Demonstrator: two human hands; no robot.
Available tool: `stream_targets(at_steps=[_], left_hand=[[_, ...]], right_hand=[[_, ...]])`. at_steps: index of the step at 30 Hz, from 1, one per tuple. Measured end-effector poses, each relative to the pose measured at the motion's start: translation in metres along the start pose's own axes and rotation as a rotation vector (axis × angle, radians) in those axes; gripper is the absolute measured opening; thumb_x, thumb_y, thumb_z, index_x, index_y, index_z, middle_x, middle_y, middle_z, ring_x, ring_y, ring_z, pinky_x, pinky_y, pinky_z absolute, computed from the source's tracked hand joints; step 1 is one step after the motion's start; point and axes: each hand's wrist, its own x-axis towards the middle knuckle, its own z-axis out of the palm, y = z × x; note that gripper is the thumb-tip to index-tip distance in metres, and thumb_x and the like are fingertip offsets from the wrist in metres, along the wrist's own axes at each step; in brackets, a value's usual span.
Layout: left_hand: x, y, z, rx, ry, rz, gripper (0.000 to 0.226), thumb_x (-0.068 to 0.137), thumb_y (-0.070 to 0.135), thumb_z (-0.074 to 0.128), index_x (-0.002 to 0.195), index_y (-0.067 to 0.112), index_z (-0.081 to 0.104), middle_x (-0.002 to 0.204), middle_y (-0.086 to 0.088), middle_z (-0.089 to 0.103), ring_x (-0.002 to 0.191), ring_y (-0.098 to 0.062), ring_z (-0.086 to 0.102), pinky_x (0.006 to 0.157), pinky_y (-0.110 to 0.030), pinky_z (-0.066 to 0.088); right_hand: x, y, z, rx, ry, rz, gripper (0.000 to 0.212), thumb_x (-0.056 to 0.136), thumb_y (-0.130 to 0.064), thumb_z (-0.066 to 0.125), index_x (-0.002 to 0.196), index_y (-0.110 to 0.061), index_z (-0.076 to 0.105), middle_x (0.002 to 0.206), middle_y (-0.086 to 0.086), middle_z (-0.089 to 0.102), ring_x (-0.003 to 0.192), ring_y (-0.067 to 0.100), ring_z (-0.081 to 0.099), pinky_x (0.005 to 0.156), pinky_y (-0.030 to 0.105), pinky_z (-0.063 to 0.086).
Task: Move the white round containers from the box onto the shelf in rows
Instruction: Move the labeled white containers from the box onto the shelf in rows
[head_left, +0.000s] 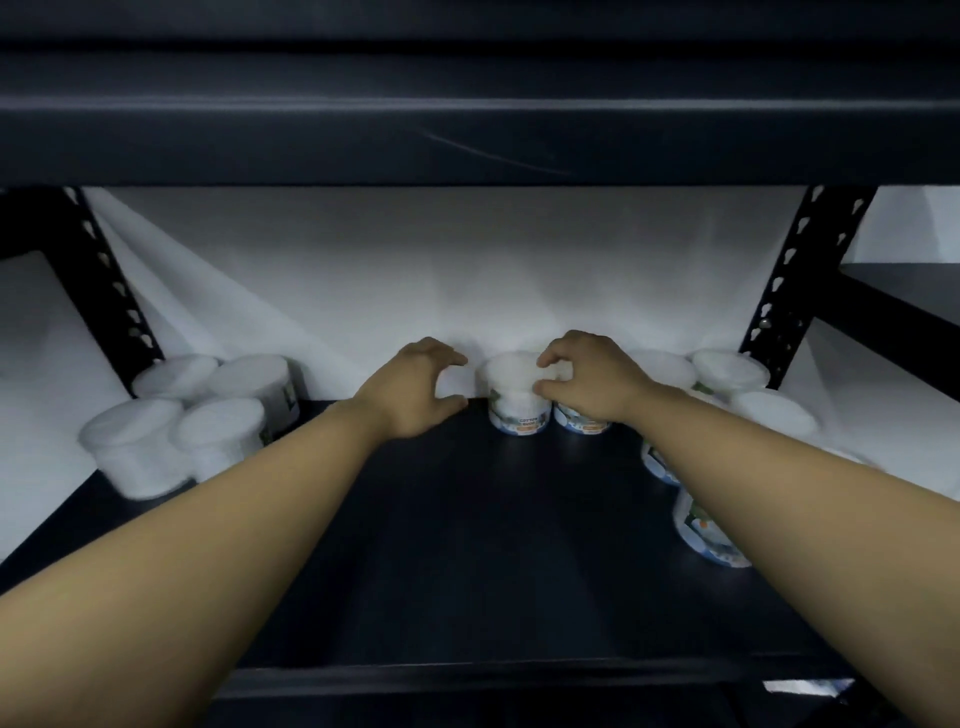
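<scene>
A: Status on the shelf (467, 545)?

B: Part filled. You have four tubs (208, 410) grouped at the back left, two by two. On the right, a run of tubs (727, 374) goes from the back corner toward the front along the post side. Your right arm hides some of it, so no count. Middle and front of the deck are bare.

A: Hands?

B: Both at the back wall, centre. Your right hand (587, 379) has fingers curled on a tub (582, 418) set down on the deck, touching the centre tub (517, 400) on its left. Your left hand (415, 387) is cupped wide, holding nothing, just beside the centre tub on its other side. Can't tell if it touches.

A: Box?

B: Not in view. Can't say how many are left in it.

A: So remaining work?

B: My read: back row only started in the centre. Gaps either side to close before rows move forward.

A: Labels?

B: Centre tub's label looks like "COTTON" above an orange patch. Second line too blurred. No brand readable.
</scene>
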Motion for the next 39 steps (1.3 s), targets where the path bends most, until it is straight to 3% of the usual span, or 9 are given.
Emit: stream_targets(at_steps=[5,10,15,19,22,25,30,35,39], left_hand=[[-0.058,-0.044,-0.044,0.051,0.054,-0.114,0.059,0.088,0.045,0.069,0.141,0.027,0.053,0.143,0.005,0.049,0.135,-0.016,0.043,0.109,-0.032,0.039],[-0.124,-0.088,-0.086,0.114,0.146,-0.223,0.056,0.085,0.045,0.071,0.135,0.024,0.059,0.131,0.001,0.057,0.126,-0.020,0.051,0.103,-0.029,0.041],[-0.186,-0.130,-0.111,0.157,0.178,-0.406,0.063,0.086,0.057,0.065,0.140,0.027,0.054,0.141,0.000,0.054,0.131,-0.023,0.047,0.104,-0.034,0.043],[-0.214,-0.155,-0.115,0.131,0.128,-0.527,0.076,0.088,0.062,0.060,0.150,0.023,0.044,0.155,-0.003,0.044,0.141,-0.024,0.040,0.113,-0.034,0.034],[-0.222,-0.162,-0.109,0.085,0.054,-0.552,0.081,0.090,0.062,0.057,0.156,0.020,0.035,0.161,-0.001,0.035,0.147,-0.021,0.033,0.119,-0.031,0.026],[-0.226,-0.165,-0.103,0.052,0.064,-0.551,0.076,0.092,0.055,0.060,0.155,0.019,0.037,0.159,-0.002,0.038,0.144,-0.021,0.037,0.118,-0.030,0.028],[-0.235,-0.161,-0.092,0.054,0.117,-0.460,0.062,0.087,0.041,0.069,0.144,0.024,0.051,0.147,0.001,0.052,0.134,-0.017,0.048,0.112,-0.028,0.037],[-0.237,-0.141,-0.076,0.041,0.187,-0.319,0.051,0.085,0.037,0.071,0.133,0.026,0.060,0.139,0.010,0.058,0.130,-0.012,0.051,0.109,-0.026,0.039],[-0.232,-0.114,-0.059,-0.033,0.237,-0.234,0.039,0.084,0.034,0.073,0.121,0.028,0.065,0.128,0.017,0.062,0.124,-0.006,0.054,0.105,-0.028,0.045]], right_hand=[[0.012,-0.072,0.038,0.085,-0.092,-0.066,0.034,0.088,-0.040,0.071,0.117,-0.024,0.067,0.104,-0.012,0.058,0.108,0.014,0.058,0.090,0.028,0.045],[0.027,-0.155,0.082,0.147,-0.180,-0.191,0.032,0.088,-0.042,0.070,0.116,-0.027,0.066,0.122,-0.011,0.057,0.118,0.012,0.054,0.094,0.027,0.043],[0.031,-0.230,0.117,0.208,-0.219,-0.314,0.042,0.089,-0.041,0.070,0.128,-0.026,0.062,0.129,-0.006,0.056,0.120,0.013,0.052,0.097,0.027,0.041],[0.031,-0.262,0.143,0.198,-0.247,-0.358,0.053,0.090,-0.039,0.066,0.140,-0.029,0.055,0.148,-0.008,0.047,0.135,0.013,0.044,0.110,0.029,0.038],[0.030,-0.270,0.154,0.159,-0.286,-0.349,0.056,0.092,-0.040,0.065,0.145,-0.029,0.050,0.157,-0.006,0.040,0.142,0.014,0.037,0.115,0.029,0.031],[0.028,-0.265,0.158,0.123,-0.300,-0.368,0.054,0.092,-0.038,0.065,0.144,-0.027,0.052,0.154,-0.005,0.043,0.142,0.016,0.036,0.116,0.029,0.029],[0.018,-0.242,0.146,0.077,-0.265,-0.401,0.050,0.089,-0.039,0.064,0.138,-0.031,0.056,0.143,-0.010,0.049,0.134,0.013,0.035,0.112,0.038,0.038],[-0.010,-0.207,0.123,0.019,-0.244,-0.429,0.048,0.088,-0.041,0.064,0.135,-0.035,0.056,0.127,-0.019,0.050,0.116,0.005,0.034,0.105,0.033,0.040],[-0.039,-0.183,0.103,-0.014,-0.201,-0.422,0.044,0.086,-0.045,0.064,0.129,-0.038,0.060,0.108,-0.023,0.046,0.106,0.009,0.038,0.097,0.033,0.043]])
